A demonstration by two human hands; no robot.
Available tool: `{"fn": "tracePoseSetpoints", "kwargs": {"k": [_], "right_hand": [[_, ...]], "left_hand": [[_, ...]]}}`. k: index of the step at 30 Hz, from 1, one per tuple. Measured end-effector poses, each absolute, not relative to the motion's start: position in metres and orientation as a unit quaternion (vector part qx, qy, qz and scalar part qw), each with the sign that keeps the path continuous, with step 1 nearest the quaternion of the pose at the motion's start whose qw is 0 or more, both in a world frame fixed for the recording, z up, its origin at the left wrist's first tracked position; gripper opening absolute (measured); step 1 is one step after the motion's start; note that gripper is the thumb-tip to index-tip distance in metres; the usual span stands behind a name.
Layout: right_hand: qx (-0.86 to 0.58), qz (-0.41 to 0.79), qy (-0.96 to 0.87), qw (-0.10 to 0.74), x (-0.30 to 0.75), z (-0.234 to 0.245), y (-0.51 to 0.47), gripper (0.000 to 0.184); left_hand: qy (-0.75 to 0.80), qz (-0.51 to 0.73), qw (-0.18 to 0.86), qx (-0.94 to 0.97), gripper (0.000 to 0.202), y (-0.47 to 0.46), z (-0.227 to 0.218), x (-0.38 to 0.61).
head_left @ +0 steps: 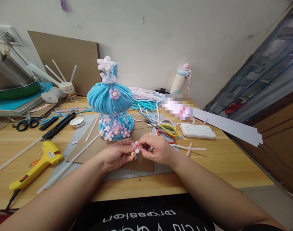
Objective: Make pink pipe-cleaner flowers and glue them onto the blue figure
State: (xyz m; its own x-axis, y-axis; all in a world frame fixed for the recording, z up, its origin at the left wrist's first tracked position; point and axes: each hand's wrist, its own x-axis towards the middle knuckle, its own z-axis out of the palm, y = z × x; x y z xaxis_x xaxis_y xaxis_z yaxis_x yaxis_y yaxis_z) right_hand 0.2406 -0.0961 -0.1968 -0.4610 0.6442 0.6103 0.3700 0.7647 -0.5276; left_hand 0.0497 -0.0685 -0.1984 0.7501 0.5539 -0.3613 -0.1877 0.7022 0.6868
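Observation:
My left hand [121,152] and my right hand [154,149] meet low over the cardboard on the table. Between their fingertips is a small pale pink pipe-cleaner flower [137,150]. The left thumb and fingers pinch it from one side, while the right thumb and forefinger grip its other edge. Just behind the hands stands a blue pipe-cleaner lamp-like ornament [110,98], its pleated top and round base dotted with pink and lilac flowers. Red- and yellow-handled pliers [167,131] lie beyond my right hand.
A yellow glue gun [38,163] rests at left, near black scissors [28,122] and a black utility knife [61,125]. Glue sticks [71,160] lie on the grey cutting mat [122,175]. A white power bank [197,131] and a bottle [180,80] are at right.

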Motion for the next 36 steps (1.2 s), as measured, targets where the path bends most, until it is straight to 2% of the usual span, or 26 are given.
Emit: {"fn": "tracePoseSetpoints", "kwargs": {"k": [13,17,22,31,36], "right_hand": [[-0.334,0.13,-0.82,0.446,0.234,-0.204,-0.097,0.007],[-0.348,0.17,-0.805,0.449,0.232,-0.204,-0.1,0.008],[-0.366,0.23,-0.77,0.47,0.231,-0.2,-0.104,0.016],[-0.386,0.215,-0.78,0.443,0.232,-0.206,-0.098,0.007],[-0.394,0.228,-0.775,0.438,0.231,-0.209,-0.097,0.008]], "left_hand": [[0.282,0.24,0.847,0.381,0.011,-0.072,-0.198,0.05],[0.298,0.255,0.84,0.374,0.014,-0.072,-0.198,0.051],[0.312,0.333,0.824,0.335,0.013,-0.07,-0.2,0.053],[0.33,0.282,0.838,0.331,0.005,-0.069,-0.198,0.053],[0.334,0.293,0.827,0.345,0.008,-0.07,-0.201,0.053]]}}
